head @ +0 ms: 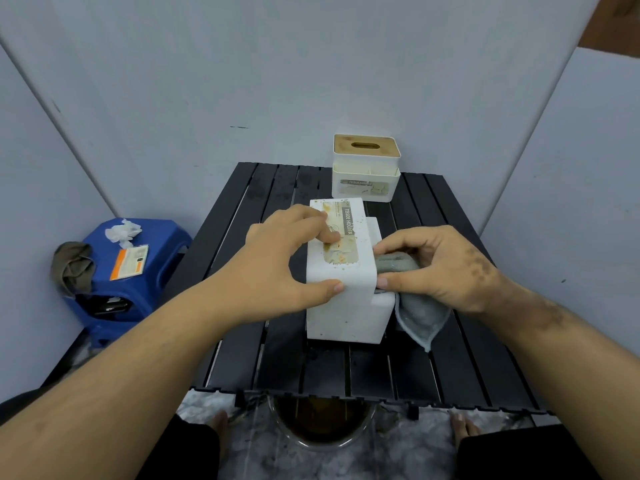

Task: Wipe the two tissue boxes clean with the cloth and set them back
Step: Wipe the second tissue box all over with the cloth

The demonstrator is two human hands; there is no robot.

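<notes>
While the left hand (277, 258) clamps the near tissue box (341, 271) on its side on the black bench (450, 358), the right hand (436, 268) presses a grey cloth (415, 313) to its side — rigid, light plastic, likely to slide unless braced by its edges. A second box (366, 168) stands behind.

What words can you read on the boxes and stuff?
"TISSUE HOLDER": on the stained label of the near tissue box, which the left hand holds.
"TISSUE HO...": on the label of the far tissue box; the rest is too blurred.
Small print on both labels: too small to read.
Orange and white card on the blue stool: print too small to read.
</notes>
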